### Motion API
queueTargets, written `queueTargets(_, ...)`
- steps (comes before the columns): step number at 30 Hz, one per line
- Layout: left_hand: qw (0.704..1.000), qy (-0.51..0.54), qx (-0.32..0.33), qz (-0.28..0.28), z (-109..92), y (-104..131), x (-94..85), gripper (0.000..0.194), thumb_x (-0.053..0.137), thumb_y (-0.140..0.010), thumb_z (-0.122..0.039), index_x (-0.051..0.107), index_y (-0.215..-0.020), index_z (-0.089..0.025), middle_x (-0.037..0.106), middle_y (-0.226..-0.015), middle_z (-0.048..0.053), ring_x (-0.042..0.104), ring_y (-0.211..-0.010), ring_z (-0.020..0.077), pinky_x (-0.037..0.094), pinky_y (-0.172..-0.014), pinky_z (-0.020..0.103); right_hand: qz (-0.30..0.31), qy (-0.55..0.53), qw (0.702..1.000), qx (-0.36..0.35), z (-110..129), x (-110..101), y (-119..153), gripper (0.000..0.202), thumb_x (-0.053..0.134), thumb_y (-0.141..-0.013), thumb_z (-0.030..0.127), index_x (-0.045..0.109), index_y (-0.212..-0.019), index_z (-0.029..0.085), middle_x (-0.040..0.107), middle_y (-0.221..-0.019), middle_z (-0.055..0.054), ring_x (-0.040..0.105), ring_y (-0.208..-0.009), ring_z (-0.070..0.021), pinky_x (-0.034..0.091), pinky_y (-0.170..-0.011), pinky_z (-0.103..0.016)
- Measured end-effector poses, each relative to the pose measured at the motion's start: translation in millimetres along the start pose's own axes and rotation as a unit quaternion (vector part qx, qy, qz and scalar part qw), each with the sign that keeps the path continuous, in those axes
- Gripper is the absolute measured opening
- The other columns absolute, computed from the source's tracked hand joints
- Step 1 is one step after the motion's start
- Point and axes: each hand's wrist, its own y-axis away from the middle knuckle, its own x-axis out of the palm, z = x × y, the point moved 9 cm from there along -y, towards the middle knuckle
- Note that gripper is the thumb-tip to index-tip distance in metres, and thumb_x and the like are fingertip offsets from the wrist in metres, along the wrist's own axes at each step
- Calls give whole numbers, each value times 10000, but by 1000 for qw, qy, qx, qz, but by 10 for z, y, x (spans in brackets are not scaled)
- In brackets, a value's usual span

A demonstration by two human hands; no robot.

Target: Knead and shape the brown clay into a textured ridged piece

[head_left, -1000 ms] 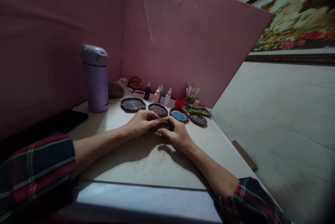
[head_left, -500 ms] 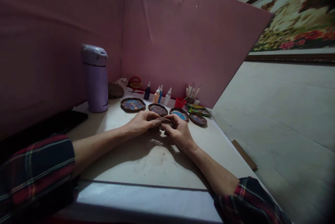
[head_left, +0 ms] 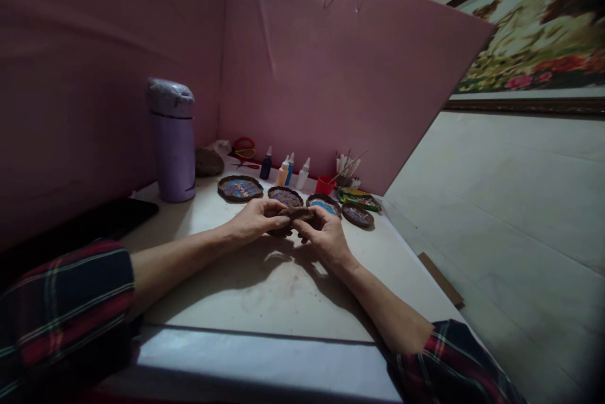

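While four clay dishes (head_left: 241,198) beyond look shaped and coloured, our left hand (head_left: 254,221) and right hand (head_left: 328,240) pinch a brown clay piece (head_left: 299,213), seemingly part-shaped and unpainted.

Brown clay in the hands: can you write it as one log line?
left hand: holds clay | right hand: holds clay | dishes: behind hands

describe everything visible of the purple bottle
The purple bottle stands upright on the left of the white table, its lid on and seemingly wrapped in film. A dark seam divides lid from smooth cylindrical body; a dark mark shows low on the right. Its material is unclear. A brown lump sits behind, to its right. Neither left hand nor right hand touches it.
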Motion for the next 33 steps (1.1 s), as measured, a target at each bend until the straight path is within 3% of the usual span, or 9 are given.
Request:
queueTargets(4, 999, 18, -27, 13, 18, 21, 48, 316, 711, -676, -272, 638, -928, -97, 665, -776, 51, 619, -643, 117, 473, -641, 240, -12, 19, 999, -32, 46, -17, 16, 258, 669, -734, 369, 627, -893, 170, 645, -734, -17, 577, -619, -136, 478, -571, -255)
queueTargets(9, 999, -18, -44, -16, 5, 43, 23, 226, 673, -699, -266, 652, -854, -103, 668, -729, 52, 619, -616, 119, 471, -608, 234, -35, 56, 994, -87, 160, -49, 44, 235, 660, -757, 337, 659, -941, 192, 676, -861, -48, 610, -748, -172, 490, -667, -291)
queueTargets(15, 999, -30, -33, -30, 15, 29, -9, 222, 667, -690, -267, 664, -827, -93, 670, -692, 64, 610, -593, 125, 459, -576, 230, -71, 168, 967, -179, 406, -76, 120, 202, 667, -754, 251, 671, -953, 214, 657, -889, -49, 591, -799, -183, 482, -702, -305)
queueTargets(20, 998, -9, -39, -49, 34, 33, -30, 206, 664, -677, -246, 665, -818, -97, 658, -674, 46, 594, -573, 115, 470, -587, 240, -48, 212, 952, -217, 449, -3, 160, 266, 600, -813, 240, 646, -1073, 212, 614, -923, -63, 579, -772, -165, 497, -662, -281)
queueTargets(26, 995, -19, -27, -89, -4, 33, -90, 168, 669, -662, -245, 650, -707, -84, 609, -594, 20, 514, -495, 82, 424, -521, 211, 3, 277, 922, -271, 496, 157, 249, 397, 513, -866, 241, 543, -1262, 248, 578, -1032, -92, 572, -914, -194, 503, -795, -326)
queueTargets(28, 996, -17, -24, -84, -3, 26, -89, 191, 674, -669, -270, 651, -716, -87, 622, -628, 31, 536, -526, 93, 420, -527, 212, 5, 288, 918, -273, 509, 170, 257, 405, 510, -870, 250, 534, -1274, 259, 571, -1052, -94, 566, -935, -199, 499, -809, -329)
queueTargets(33, 996, 84, -30, -16, 0, 20, 29, 236, 690, -669, -219, 660, -865, -90, 660, -788, 69, 599, -670, 123, 478, -710, 275, -48, 286, 924, -250, 508, 42, 215, 367, 519, -870, 274, 574, -1233, 290, 555, -1021, -77, 565, -895, -187, 498, -794, -315)
